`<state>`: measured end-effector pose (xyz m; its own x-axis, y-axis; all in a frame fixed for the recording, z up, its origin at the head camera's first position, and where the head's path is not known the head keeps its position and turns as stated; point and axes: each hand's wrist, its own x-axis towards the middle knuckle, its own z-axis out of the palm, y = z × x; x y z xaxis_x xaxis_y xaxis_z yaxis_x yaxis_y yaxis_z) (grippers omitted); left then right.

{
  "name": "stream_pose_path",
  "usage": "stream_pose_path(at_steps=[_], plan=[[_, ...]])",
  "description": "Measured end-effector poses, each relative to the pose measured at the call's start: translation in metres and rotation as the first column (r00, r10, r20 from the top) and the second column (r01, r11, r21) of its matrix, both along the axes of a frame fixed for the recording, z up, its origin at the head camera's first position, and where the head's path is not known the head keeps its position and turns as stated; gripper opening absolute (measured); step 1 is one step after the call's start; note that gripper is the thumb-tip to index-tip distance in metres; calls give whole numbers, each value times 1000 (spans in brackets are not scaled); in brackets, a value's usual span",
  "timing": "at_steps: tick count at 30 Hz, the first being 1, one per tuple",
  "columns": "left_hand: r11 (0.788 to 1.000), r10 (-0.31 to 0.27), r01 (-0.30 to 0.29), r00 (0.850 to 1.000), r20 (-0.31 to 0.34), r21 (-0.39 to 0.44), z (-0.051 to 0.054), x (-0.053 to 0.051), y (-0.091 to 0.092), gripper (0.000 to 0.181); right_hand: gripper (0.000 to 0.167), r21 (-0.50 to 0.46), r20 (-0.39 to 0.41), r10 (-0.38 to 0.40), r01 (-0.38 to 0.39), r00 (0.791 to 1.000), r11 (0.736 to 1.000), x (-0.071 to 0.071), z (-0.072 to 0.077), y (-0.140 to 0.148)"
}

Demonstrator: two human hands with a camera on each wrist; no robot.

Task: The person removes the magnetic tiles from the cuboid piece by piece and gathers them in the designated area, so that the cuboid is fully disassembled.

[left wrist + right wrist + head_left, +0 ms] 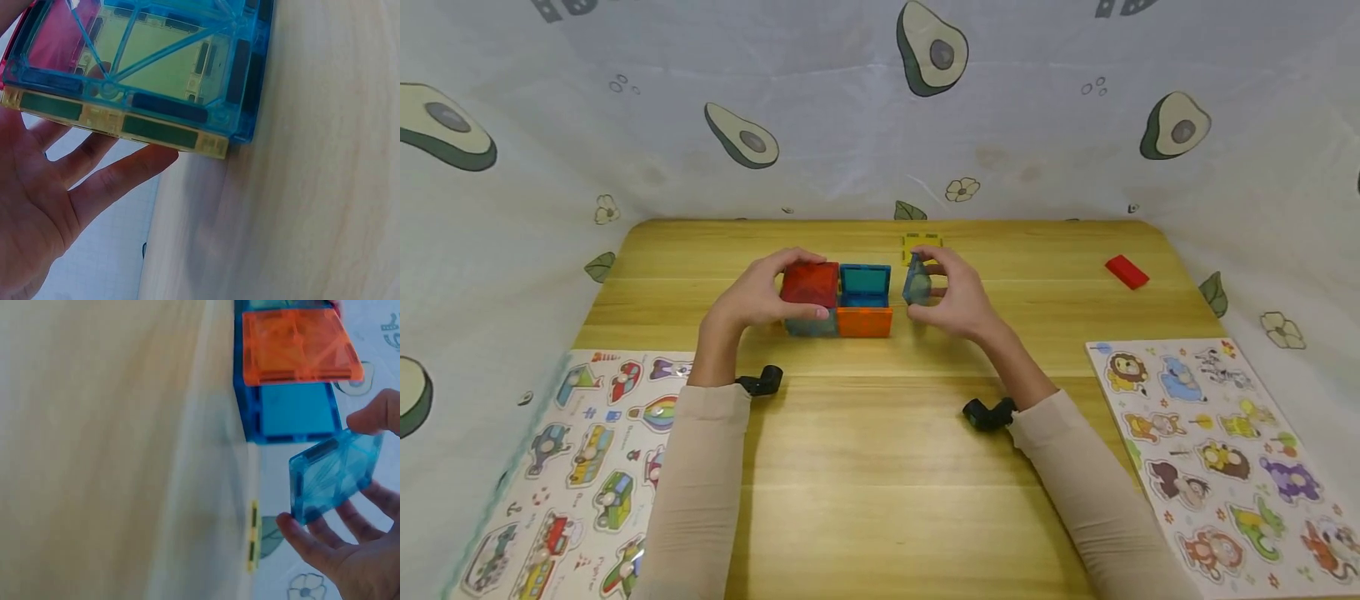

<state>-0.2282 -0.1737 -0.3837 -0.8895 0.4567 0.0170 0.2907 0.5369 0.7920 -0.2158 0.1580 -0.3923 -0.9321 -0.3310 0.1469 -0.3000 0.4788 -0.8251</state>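
Small captions on the left board (576, 500) are too small to read reliably. The wooden table (865, 467) runs to a far edge along the curtain (842, 100); a narrow gap separates the tile box (865, 323) from the blue tile (337, 472). The right hand (953, 292) pinches this tile by its edges, tilted, between thumb and fingertips. The left hand (767, 292) grips the box's left end (the red-topped half), thumb in front. The right half stands open on top.
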Motion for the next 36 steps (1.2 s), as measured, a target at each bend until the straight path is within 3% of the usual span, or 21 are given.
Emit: stream_pose_path(at_steps=[6, 12, 22, 31, 36], plan=[[1000, 9, -9, 1000, 9, 7, 0, 1, -2, 73, 84, 195, 33, 30, -36, 999, 980, -17, 22, 24], [1000, 5, -5, 1000, 16, 8, -1, 1, -3, 74, 79, 309, 111, 10, -44, 994, 950, -38, 33, 54], [1000, 2, -2, 1000, 19, 17, -5, 0, -2, 74, 76, 464, 114, 5, -58, 994, 884, -66, 20, 87], [999, 2, -3, 1000, 29, 38, -4, -1, 0, 73, 75, 527, 127, -58, -18, 990, 849, -87, 7, 93], [999, 4, -6, 999, 34, 47, -2, -2, 1, 74, 73, 538, 120, -57, -16, 991, 843, -96, 0, 94]])
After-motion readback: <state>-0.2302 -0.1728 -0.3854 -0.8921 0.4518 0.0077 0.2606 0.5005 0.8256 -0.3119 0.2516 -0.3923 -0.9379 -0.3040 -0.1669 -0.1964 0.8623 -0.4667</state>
